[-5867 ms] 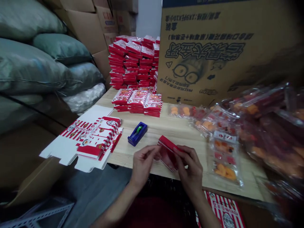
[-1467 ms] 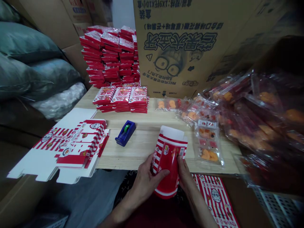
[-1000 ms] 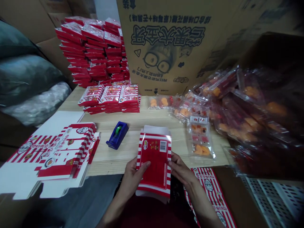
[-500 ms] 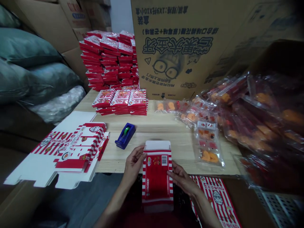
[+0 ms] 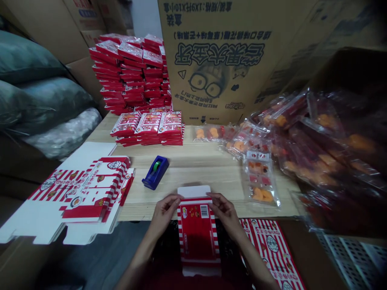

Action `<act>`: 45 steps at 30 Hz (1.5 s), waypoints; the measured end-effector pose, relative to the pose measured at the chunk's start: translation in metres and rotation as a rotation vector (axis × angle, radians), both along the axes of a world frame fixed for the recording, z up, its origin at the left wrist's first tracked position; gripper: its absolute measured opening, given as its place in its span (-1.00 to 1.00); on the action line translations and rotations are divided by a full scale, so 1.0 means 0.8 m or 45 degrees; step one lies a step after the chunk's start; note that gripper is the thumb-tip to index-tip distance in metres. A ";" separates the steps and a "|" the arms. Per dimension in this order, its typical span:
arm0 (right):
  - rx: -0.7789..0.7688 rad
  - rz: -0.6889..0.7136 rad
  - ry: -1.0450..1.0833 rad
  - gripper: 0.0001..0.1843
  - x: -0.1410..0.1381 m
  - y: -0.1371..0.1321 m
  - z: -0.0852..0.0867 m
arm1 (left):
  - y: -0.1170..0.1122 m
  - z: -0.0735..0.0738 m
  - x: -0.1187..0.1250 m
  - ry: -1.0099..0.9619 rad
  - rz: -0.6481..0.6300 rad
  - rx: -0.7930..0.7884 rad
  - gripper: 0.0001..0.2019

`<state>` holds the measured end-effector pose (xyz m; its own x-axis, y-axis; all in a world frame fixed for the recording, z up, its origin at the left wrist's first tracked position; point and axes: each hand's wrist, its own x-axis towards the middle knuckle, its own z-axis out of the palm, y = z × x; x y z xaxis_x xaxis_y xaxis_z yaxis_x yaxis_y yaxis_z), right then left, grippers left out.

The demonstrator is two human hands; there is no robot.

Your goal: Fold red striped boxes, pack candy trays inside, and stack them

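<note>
A: what's in front of this person right now?

B: A flat red-and-white striped paperboard carton (image 5: 198,231), printed with a barcode and small food pictures, with a plain white flap at the far end. It sits right at the near edge of the light wooden table (image 5: 193,171) and hangs partly over it, toward their lap. The left hand (image 5: 164,214) is on its upper left corner and the right hand (image 5: 225,213) on its upper right corner. On both, the fingers (image 5: 173,200) sit close together and pinch the card.

A: and the packs and containers?

B: Clear plastic bags of orange sweets (image 5: 258,181) lie on the table just right of the hands, with a big heap of similar bags (image 5: 320,153) beyond them. Red printed boxes stand in a low stack (image 5: 148,129) further along, with a much taller red stack (image 5: 130,72) behind it. I can't tell what's inside those boxes.

A: anything else around?

B: Left of the hands, there's a pile of flat striped carton blanks (image 5: 81,193), and a blue tape dispenser (image 5: 155,172) with green tape. A huge printed cardboard box (image 5: 217,64) stands behind the table, and grey-green stuffed sacks (image 5: 39,92) are piled on the left
</note>
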<state>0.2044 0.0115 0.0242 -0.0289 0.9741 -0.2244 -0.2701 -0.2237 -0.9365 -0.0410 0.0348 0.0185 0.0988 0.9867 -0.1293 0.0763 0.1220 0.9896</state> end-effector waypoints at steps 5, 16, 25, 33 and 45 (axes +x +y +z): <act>-0.090 -0.006 0.033 -0.66 0.007 0.014 -0.005 | 0.003 -0.001 0.007 -0.089 -0.115 0.003 -0.68; -0.265 -0.060 0.319 -0.45 0.007 0.042 -0.017 | 0.016 -0.018 0.057 -0.691 0.183 -0.355 -0.40; -0.226 0.177 0.207 -0.66 0.030 0.035 -0.024 | 0.027 -0.009 0.039 -0.736 -0.088 -0.406 -0.74; -0.097 0.197 0.062 -0.60 0.032 0.019 -0.034 | 0.017 -0.033 0.022 -0.258 -0.300 -0.062 -0.76; -0.013 0.395 -0.079 -0.49 0.031 0.046 -0.030 | 0.036 -0.039 0.038 -0.449 -0.349 -0.238 -0.66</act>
